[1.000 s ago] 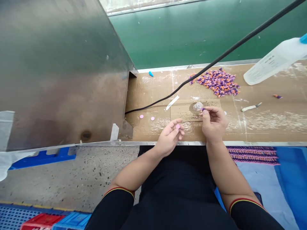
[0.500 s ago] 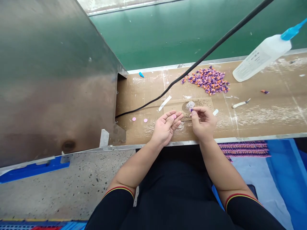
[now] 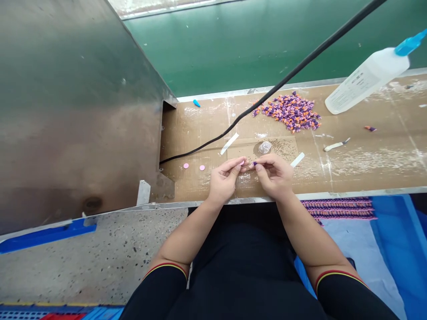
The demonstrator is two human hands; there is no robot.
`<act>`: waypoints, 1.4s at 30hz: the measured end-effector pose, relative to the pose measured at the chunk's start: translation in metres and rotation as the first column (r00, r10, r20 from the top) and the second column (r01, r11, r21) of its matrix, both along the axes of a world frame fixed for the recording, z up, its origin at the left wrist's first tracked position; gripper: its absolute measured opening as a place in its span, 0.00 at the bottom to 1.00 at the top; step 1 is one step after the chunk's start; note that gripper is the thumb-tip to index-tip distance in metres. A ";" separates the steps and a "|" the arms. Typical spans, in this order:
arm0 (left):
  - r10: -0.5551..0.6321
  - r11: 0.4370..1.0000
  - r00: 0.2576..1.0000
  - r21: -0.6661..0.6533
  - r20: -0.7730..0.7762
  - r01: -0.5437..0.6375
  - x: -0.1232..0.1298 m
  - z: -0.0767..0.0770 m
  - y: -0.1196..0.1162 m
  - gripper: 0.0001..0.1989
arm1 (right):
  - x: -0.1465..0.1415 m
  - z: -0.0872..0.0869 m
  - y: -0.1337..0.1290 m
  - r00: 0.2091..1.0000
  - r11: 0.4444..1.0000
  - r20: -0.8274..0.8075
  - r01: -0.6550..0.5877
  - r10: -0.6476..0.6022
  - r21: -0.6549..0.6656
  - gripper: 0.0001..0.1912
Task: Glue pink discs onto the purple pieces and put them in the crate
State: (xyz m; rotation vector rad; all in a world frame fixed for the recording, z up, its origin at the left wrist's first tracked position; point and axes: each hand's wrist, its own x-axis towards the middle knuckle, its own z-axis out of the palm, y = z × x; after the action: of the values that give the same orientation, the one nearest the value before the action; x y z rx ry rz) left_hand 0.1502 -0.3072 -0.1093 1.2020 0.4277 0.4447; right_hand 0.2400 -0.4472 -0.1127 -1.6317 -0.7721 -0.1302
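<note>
My left hand point(image 3: 224, 178) pinches a small pink disc point(image 3: 242, 163) between thumb and fingers. Close beside it, my right hand point(image 3: 275, 175) grips a tiny purple piece point(image 3: 254, 163) at its fingertips, a short way from the disc. Just beyond my right fingers stands a small clear round container point(image 3: 265, 147) on a speckled cardboard piece point(image 3: 285, 144). Two more pink discs, a left one point(image 3: 186, 166) and a right one point(image 3: 202, 168), lie flat to the left of my hands. Farther back is a heap of small purple and orange pieces point(image 3: 293, 111).
A black cable point(image 3: 247, 111) slants across the cardboard-covered bench. At right are a white bottle with a blue nozzle point(image 3: 367, 82), a glue-smeared brush-like stick point(image 3: 336, 145) and one loose piece point(image 3: 370, 128). A metal housing point(image 3: 83, 111) rises at left; a blue tray point(image 3: 393, 235) sits below right.
My right hand has moved left and toward me with the purple piece, away from the clear container and close to the disc. The left fingers have drawn together more around the pink disc.
</note>
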 end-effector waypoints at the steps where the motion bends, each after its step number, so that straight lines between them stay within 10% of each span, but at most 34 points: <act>1: 0.000 1.000 1.000 0.014 -0.004 0.000 0.000 0.000 0.000 0.23 | -0.001 0.001 0.000 1.000 1.000 0.006 -0.021 0.021 -0.014 0.03; 10: 0.043 0.999 0.999 0.028 -0.032 -0.042 0.000 -0.001 -0.002 0.29 | -0.002 0.000 0.001 0.996 0.997 -0.031 -0.081 0.081 -0.003 0.04; 17: -0.149 0.959 0.987 0.238 -0.053 0.157 0.006 0.016 0.014 0.16 | -0.004 -0.001 0.002 0.998 0.998 -0.056 -0.030 0.032 0.047 0.04; 22: -0.110 0.657 0.993 0.753 0.039 0.043 0.021 0.025 0.038 0.10 | 0.012 0.005 -0.004 0.994 0.994 -0.050 0.095 -0.093 0.046 0.06; 25: -0.084 0.518 0.984 0.850 0.160 -0.094 0.031 0.022 0.047 0.11 | 0.038 0.014 -0.018 0.977 0.967 0.064 0.212 -0.205 -0.140 0.06; 31: 0.014 0.729 0.987 0.674 0.162 -0.121 0.031 0.012 0.042 0.06 | 0.075 0.026 -0.030 0.961 0.876 0.275 0.113 0.023 -0.468 0.08; 42: 0.039 0.936 0.990 0.342 0.138 -0.084 0.027 0.014 0.037 0.11 | 0.077 0.026 -0.021 0.924 0.823 0.366 0.125 0.106 -0.554 0.09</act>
State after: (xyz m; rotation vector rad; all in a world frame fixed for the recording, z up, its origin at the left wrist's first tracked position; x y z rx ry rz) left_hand 0.1773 -0.2705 -0.0956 1.4946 0.2814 0.6693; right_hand 0.3165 -0.4685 -0.0866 -2.2204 -1.1858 -0.2495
